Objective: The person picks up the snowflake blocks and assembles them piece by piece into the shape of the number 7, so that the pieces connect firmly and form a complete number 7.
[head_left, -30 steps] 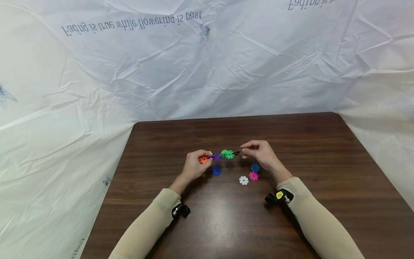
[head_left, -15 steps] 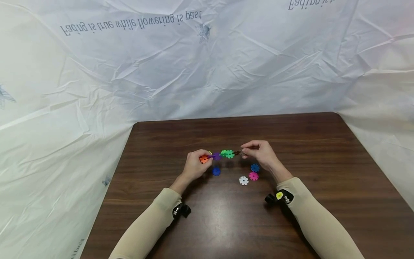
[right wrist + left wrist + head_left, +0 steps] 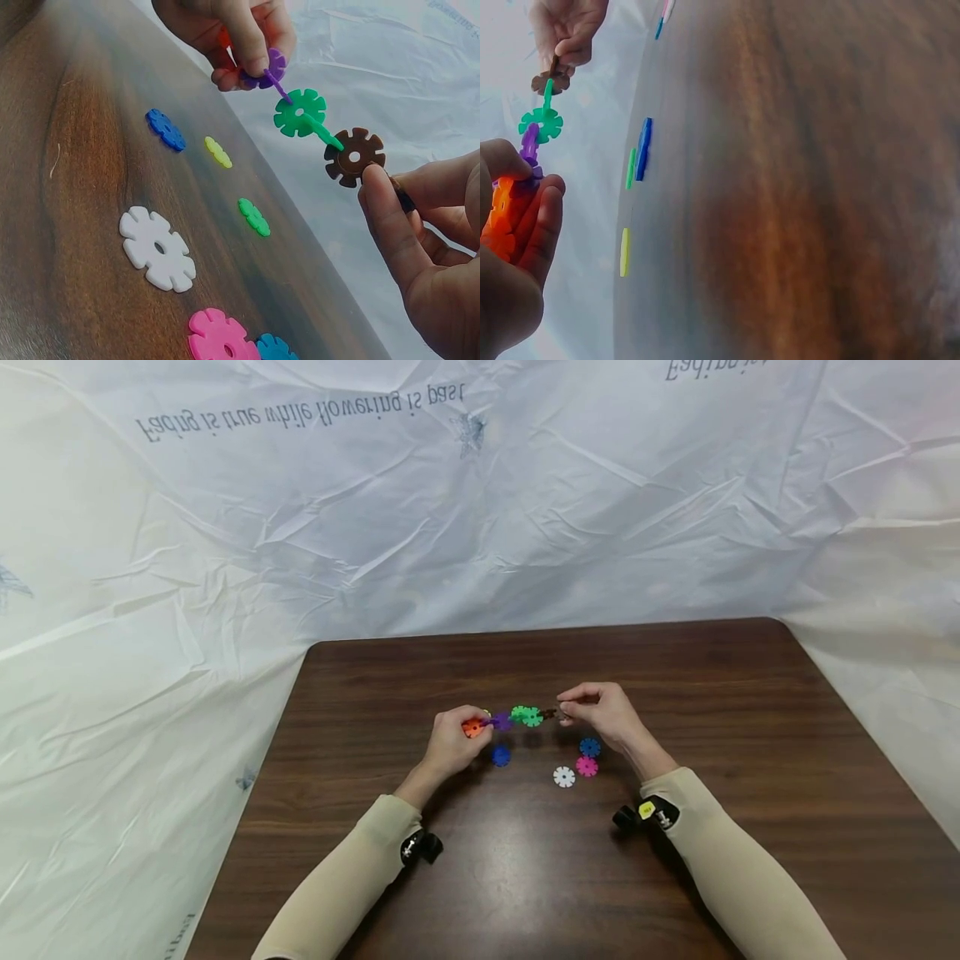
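Note:
A chain of slotted plastic snowflake discs hangs above the table between both hands. It runs from an orange disc [image 3: 506, 214] through a purple disc [image 3: 276, 67] and a green disc [image 3: 300, 112] to a brown disc [image 3: 355, 157]. My left hand [image 3: 450, 743] pinches the purple part between thumb and fingers, with the orange part lying against its fingers. At the other end, my right hand [image 3: 607, 717] pinches a second brown piece [image 3: 403, 195], seen edge-on beside the first and mostly covered by the fingers. Further discs within the left hand are partly hidden.
Loose discs lie flat on the brown table [image 3: 495, 877]: dark blue [image 3: 165, 130], yellow [image 3: 218, 151], green [image 3: 254, 217], white [image 3: 157, 248], pink [image 3: 221, 337] and lighter blue [image 3: 276, 348]. A white printed sheet [image 3: 525, 527] hangs behind the table's far edge.
Both hands keep their grip and stay almost still over the last second. The chain and the loose discs hold their places; only the head view shifts very slightly.

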{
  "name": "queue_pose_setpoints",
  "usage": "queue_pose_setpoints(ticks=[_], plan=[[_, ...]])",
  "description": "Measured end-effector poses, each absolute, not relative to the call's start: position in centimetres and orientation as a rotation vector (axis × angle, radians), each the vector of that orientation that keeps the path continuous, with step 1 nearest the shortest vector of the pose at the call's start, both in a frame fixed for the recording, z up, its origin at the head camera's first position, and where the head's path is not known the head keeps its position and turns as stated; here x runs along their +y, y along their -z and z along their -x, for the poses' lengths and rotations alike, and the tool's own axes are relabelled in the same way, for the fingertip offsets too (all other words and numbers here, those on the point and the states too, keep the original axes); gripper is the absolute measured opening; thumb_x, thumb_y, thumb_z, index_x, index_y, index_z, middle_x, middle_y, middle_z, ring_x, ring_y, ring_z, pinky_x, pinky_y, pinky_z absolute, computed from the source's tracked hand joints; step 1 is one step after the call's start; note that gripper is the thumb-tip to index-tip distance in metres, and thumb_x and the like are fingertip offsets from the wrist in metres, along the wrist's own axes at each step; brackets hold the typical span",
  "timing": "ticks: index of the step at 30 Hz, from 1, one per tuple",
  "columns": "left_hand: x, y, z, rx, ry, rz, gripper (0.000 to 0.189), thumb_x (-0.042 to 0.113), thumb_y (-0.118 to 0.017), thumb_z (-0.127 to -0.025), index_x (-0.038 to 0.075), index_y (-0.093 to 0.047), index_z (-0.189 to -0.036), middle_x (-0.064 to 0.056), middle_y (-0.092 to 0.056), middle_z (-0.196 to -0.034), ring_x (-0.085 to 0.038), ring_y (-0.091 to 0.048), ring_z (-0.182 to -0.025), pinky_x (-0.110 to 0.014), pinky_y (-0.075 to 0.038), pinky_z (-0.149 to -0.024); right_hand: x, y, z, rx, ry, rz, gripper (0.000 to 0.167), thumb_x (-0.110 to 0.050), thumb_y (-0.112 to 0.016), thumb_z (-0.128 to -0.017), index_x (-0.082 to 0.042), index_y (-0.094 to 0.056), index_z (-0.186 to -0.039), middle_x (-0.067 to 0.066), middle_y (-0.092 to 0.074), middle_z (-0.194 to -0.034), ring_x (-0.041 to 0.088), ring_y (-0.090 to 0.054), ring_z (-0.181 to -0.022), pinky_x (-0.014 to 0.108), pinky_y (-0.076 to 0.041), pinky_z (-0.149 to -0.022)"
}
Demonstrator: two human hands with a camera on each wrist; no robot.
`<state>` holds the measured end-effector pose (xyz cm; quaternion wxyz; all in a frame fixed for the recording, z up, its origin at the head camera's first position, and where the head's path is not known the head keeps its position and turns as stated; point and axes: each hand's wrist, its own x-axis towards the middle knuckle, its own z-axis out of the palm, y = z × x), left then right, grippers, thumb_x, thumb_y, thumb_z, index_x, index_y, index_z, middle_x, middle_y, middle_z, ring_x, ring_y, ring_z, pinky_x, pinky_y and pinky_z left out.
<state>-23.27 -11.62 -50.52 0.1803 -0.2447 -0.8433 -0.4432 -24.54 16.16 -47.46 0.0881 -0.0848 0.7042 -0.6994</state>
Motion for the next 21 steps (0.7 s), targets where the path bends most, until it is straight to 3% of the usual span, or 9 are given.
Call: queue_pose_setpoints(ticks=[12, 21], plan=[[-11.75, 50.72, 23.38, -2.393, 1.283, 0.670, 0.009, 0.008, -0.076, -0.079, 0.005, -0.073, -0.087, -0.010, -0.073, -0.087, -0.015, -0.064, -0.069, -0.022, -0.051, -0.059, 16.23, 47.62, 24.61, 2.094, 2.079, 0.261, 0.035, 0.008, -0.064, -0.088, 0.026, -0.053, -0.116, 0.014, -0.068, -0.093, 0.027, -0.070, -0.080, 0.038, -0.059, -0.073], [-12.03, 50.29, 23.25, -2.446, 1.317, 0.627, 0.008, 0.012, -0.075, -0.081, 0.012, -0.072, -0.088, -0.002, -0.071, -0.081, -0.008, -0.055, -0.061, -0.022, -0.046, -0.054, 16.38, 47.88, 24.59, 2.024, 2.132, 0.307, 0.030, 0.004, -0.065, -0.090, 0.021, -0.057, -0.114, 0.035, -0.057, -0.113, 0.019, -0.069, -0.079, 0.045, -0.056, -0.079]])
